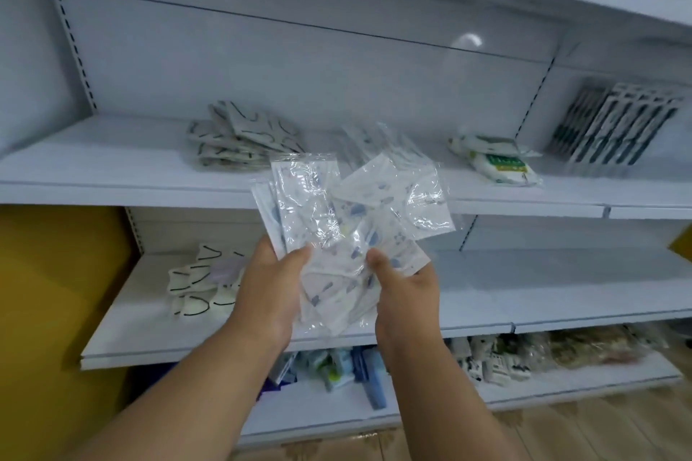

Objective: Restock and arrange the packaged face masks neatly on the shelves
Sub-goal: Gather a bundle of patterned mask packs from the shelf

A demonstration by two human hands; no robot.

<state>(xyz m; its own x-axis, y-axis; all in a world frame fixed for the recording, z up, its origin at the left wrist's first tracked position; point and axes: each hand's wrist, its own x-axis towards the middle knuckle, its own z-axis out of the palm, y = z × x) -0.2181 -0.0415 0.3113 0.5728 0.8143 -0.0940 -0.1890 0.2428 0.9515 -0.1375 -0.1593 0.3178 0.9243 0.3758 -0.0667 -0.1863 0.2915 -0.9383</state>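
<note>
Cool, even overhead light, glare on the plastic mask packets (352, 213), soft blur and wide-angle bending at edges.

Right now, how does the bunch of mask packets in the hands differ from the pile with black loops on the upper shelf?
The held packets show blue-speckled masks; the shelf pile shows white masks with black loops. The held packets fan out in the air, gripped by the left hand and right hand; the shelf pile lies flat and untouched on the upper shelf. Both are loosely arranged, not squared up.
</note>
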